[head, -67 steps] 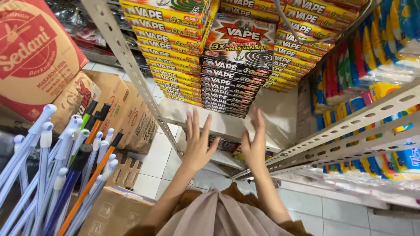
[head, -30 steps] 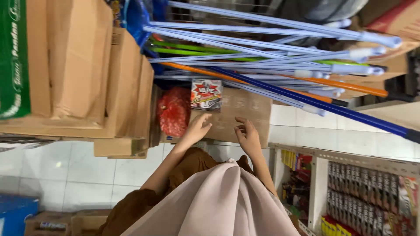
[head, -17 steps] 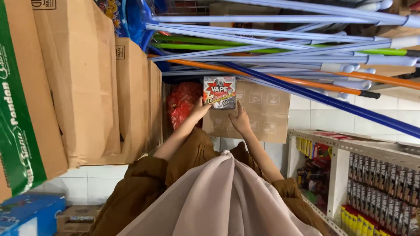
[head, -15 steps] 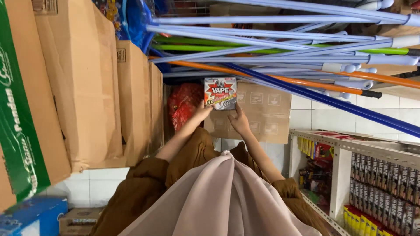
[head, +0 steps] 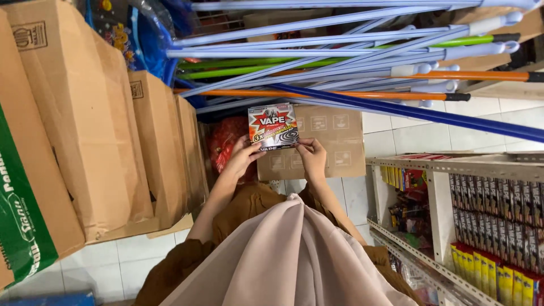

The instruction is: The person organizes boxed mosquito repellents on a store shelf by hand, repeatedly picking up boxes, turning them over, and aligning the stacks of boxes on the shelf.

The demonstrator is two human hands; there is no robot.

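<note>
A bundle of long blue, green and orange plastic broom handles [head: 362, 62] is being seen slanting across the top, just above the hands. Tall brown cardboard cartons [head: 96, 130] are being stacked along the left, a flat brown cardboard box [head: 334, 139] is lying behind the hands, and a white metal shelf rack [head: 453, 187] of small packets is standing at the right. A small flat rectangular cardboard box, red and black with a coil picture [head: 273, 126], is being held up in front of the flat box. It is being gripped at its lower corners by the left hand [head: 245, 154] and the right hand [head: 311, 156], fingers curled on its edges, forearms raised.
</note>
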